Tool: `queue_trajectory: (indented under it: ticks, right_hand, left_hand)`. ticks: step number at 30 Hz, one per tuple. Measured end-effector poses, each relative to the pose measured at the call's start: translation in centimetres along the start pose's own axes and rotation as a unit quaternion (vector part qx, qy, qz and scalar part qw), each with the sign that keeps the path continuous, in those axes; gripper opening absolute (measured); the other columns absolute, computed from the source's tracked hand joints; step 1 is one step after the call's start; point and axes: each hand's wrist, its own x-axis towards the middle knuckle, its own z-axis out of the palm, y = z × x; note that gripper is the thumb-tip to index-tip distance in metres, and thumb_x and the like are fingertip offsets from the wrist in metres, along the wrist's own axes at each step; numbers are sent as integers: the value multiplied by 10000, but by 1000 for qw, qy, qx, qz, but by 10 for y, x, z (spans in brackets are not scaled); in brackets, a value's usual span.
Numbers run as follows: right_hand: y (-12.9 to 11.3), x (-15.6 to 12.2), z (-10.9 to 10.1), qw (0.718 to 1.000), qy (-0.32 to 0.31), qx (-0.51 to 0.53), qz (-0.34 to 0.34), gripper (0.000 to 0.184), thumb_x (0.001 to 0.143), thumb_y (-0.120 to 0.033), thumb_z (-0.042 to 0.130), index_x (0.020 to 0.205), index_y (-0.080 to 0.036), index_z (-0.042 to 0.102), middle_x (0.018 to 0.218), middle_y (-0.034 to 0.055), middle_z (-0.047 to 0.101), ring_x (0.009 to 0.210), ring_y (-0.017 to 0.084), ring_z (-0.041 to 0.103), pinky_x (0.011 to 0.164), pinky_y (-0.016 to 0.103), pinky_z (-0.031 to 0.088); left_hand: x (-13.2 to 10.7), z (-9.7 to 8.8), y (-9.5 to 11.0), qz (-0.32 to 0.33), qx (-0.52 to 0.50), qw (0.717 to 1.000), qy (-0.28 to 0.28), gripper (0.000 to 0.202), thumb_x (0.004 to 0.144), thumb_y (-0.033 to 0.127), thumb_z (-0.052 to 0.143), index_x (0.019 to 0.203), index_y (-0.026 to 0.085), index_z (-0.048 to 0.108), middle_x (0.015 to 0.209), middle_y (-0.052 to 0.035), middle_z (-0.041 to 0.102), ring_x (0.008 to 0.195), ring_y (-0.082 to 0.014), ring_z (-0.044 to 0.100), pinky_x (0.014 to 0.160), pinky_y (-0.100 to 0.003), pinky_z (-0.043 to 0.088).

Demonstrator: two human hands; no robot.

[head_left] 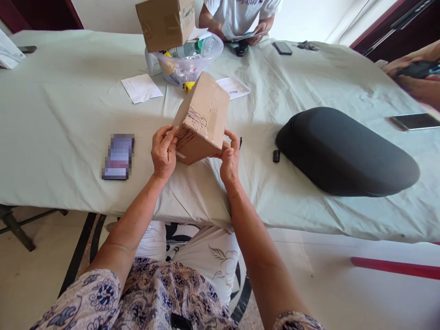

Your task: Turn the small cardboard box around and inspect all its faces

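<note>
A brown cardboard box is held tilted above the cloth-covered table, with dark scribbled lines along one edge of it. My left hand grips its near left corner, thumb and fingers closed on the cardboard. On the other side, my right hand holds the lower right edge, some fingers hidden beneath the box. Behind the box, part of a yellow object and a white paper or tray show. A small dark thing is mostly hidden behind my right hand.
A phone lies left, a black padded seat right beside a small black cylinder. Behind stand a plastic basin of bottles, a larger carton and a paper sheet. Another person's hands hold something across the table.
</note>
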Motion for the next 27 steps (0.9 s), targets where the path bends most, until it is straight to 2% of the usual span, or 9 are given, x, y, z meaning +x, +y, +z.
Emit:
queue_trajectory:
  ticks: [3, 6, 8, 11, 14, 17, 20, 24, 27]
  right_hand:
    - [1, 1, -3, 999, -12, 1, 51, 810, 884, -929, 343, 1429, -332, 390, 1134, 91, 717, 977, 251, 744, 738, 405, 664]
    - [1, 4, -2, 996, -13, 33, 86, 806, 842, -889, 541, 1412, -333, 421, 1140, 74, 717, 945, 242, 742, 703, 386, 663]
    - [1, 5, 0, 994, -29, 60, 90, 861, 803, -852, 644, 1456, -347, 398, 1171, 67, 729, 922, 230, 733, 699, 381, 661]
    - [6, 7, 4, 993, -56, 66, 79, 942, 793, -786, 711, 1532, -339, 337, 1108, 60, 752, 848, 206, 707, 686, 359, 631]
    - [12, 7, 6, 997, -36, 14, 73, 866, 773, -755, 741, 1452, -289, 475, 1179, 101, 750, 891, 214, 717, 707, 357, 608]
    - [15, 8, 6, 995, -6, -56, 85, 738, 764, -786, 730, 1258, -246, 630, 1348, 138, 699, 1022, 241, 719, 759, 365, 610]
    - [12, 8, 6, 995, -21, -39, 91, 767, 795, -859, 652, 1244, -237, 637, 1374, 134, 692, 1045, 231, 713, 803, 362, 622]
    - [6, 8, 7, 995, -33, -19, 93, 801, 808, -918, 573, 1238, -245, 629, 1279, 106, 721, 1005, 206, 707, 758, 321, 622]
    - [3, 7, 6, 994, -26, -11, 106, 813, 813, -937, 531, 1225, -244, 629, 1222, 94, 728, 1018, 205, 711, 723, 300, 627]
  left_hand:
    - [2, -3, 4, 32, 16, 999, -29, 525, 1055, 615, 423, 1227, 270, 779, 1241, -95, 750, 1257, -229, 677, 1178, -443, 505]
    - [4, -4, 5, 41, 25, 999, -24, 507, 1043, 626, 443, 1190, 298, 800, 1259, -88, 729, 1296, -248, 647, 1207, -482, 469]
    - [5, -4, 3, 36, 32, 999, -1, 489, 1021, 643, 482, 1174, 315, 810, 1362, -91, 670, 1375, -266, 590, 1244, -499, 430]
    - [5, -4, 1, 25, 29, 999, 15, 501, 1011, 653, 498, 1184, 303, 812, 1536, -98, 536, 1497, -289, 481, 1302, -511, 360]
    - [3, -3, 3, 30, 34, 999, 0, 523, 1024, 639, 477, 1102, 260, 828, 1553, -118, 516, 1508, -307, 464, 1308, -533, 346]
    - [2, -2, 8, 33, 56, 998, -15, 505, 1014, 632, 509, 961, 237, 821, 1466, -124, 592, 1453, -308, 513, 1291, -539, 366]
    - [2, -1, 12, 27, 74, 997, -11, 457, 988, 629, 570, 898, 237, 788, 1413, -124, 634, 1415, -313, 552, 1267, -536, 395]
    - [0, 1, 14, 14, 75, 997, -9, 389, 940, 614, 663, 927, 235, 750, 1453, -147, 614, 1405, -339, 568, 1237, -542, 421]
    - [-1, 2, 14, 8, 60, 998, -6, 413, 898, 624, 716, 1018, 229, 714, 1496, -165, 578, 1448, -354, 533, 1263, -551, 392]
